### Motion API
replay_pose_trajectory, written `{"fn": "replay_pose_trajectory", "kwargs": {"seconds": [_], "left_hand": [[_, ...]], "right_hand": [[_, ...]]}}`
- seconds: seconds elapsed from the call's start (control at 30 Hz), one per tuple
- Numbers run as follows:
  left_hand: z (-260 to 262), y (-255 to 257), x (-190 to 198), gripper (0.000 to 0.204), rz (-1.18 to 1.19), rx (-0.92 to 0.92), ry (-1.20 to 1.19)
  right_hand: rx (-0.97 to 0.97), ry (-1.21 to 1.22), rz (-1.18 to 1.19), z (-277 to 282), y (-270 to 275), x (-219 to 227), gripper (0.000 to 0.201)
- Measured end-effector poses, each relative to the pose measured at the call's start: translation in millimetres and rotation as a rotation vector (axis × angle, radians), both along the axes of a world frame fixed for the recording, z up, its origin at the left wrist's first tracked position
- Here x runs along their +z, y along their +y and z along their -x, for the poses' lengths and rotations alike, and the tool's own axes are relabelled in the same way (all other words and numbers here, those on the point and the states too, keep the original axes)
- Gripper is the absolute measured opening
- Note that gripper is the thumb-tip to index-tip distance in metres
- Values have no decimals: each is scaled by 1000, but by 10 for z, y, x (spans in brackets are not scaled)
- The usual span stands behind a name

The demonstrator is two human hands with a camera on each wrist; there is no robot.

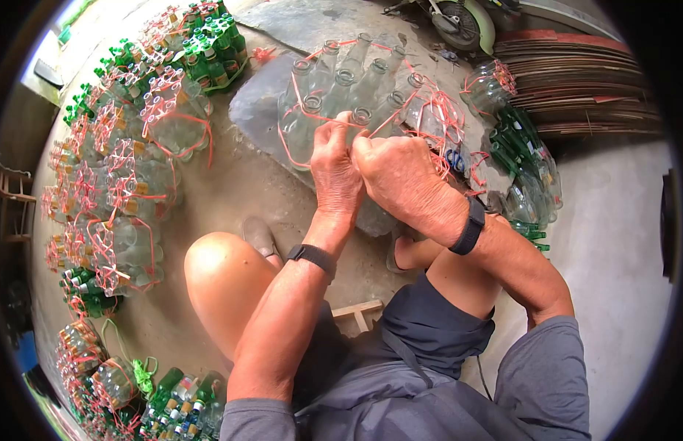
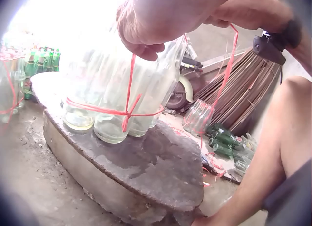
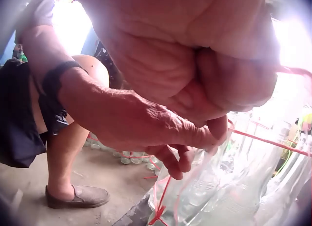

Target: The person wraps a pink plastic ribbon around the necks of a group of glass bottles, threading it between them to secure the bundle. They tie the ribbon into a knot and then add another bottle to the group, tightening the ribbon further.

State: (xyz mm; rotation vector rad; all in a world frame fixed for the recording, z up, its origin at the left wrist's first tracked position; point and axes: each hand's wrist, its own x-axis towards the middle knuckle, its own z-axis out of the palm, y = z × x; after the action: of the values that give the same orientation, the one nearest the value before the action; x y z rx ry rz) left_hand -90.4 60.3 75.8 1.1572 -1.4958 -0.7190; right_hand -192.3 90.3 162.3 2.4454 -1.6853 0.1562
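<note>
Clear glass bottles (image 1: 343, 84) stand bunched together on a grey stone slab (image 1: 257, 106), with pink plastic twine (image 1: 285, 140) round their sides and necks. My left hand (image 1: 334, 163) pinches the twine at the nearest bottle neck. Right beside it my right hand (image 1: 404, 170), fingers curled tight, grips another length, and a loose strand (image 2: 229, 65) hangs from it in the left wrist view. A knotted cross of twine (image 2: 126, 112) shows low on the bottles there. In the right wrist view a twine strand (image 3: 268, 140) runs over the bottle tops; the curled right fingers hide their pinch.
Several tied bundles of clear bottles (image 1: 135, 184) line the left floor, with green bottles (image 1: 209, 55) behind. A tangle of pink twine (image 1: 437, 110) and blue-handled scissors (image 1: 454, 159) lie right of the slab. Further right are green bottles (image 1: 518, 143) and stacked boards (image 1: 562, 81).
</note>
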Motion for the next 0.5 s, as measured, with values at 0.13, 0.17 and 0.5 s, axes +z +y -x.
{"fn": "replay_pose_trajectory", "kwargs": {"seconds": [0.13, 0.17, 0.5], "left_hand": [[-34, 13, 31, 47, -8, -25, 1], [-34, 10, 36, 47, -8, -23, 2], [-63, -59, -90, 38, 66, -87, 45]], "right_hand": [[61, -24, -33, -81, -40, 45, 9], [75, -63, -54, -98, -51, 62, 6], [206, -48, -135, -53, -457, 289, 12]]}}
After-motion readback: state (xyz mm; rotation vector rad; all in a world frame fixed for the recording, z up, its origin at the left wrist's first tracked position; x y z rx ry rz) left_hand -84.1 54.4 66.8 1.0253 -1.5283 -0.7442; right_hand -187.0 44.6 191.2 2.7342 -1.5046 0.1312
